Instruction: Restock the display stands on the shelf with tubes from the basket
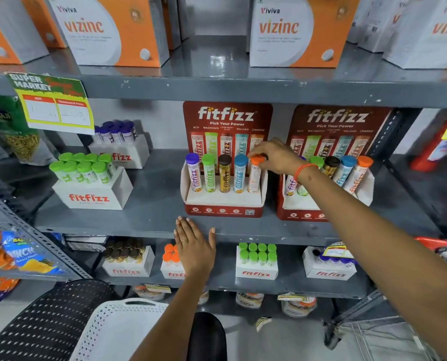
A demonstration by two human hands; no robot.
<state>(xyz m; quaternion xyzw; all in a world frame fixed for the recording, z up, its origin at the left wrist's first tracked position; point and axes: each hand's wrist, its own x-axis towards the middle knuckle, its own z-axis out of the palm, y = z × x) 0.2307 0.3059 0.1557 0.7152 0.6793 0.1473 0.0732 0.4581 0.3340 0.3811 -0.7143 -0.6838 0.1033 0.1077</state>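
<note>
Far to the left of the grip, a white fitfizz box (93, 190) on the grey shelf (149, 204) holds green-capped tubes. Below and to the left of the grip, the left hand (195, 247) lies flat, with fingers stretched and together, on the front edge of the shelf; it holds nothing. At the bottom, under this arm, the rim of a white basket (118, 321) is visible. The left display stand (223, 201) carries five upright tubes: purple, green, brown and blue caps just left of the grip, then the orange-capped tube (255, 178) in the last slot. The right hand (277, 156) pinches the orange cap with its fingertips closed around it. Just right of the wrist, the second display stand (326, 204) holds leaning tubes.
</note>
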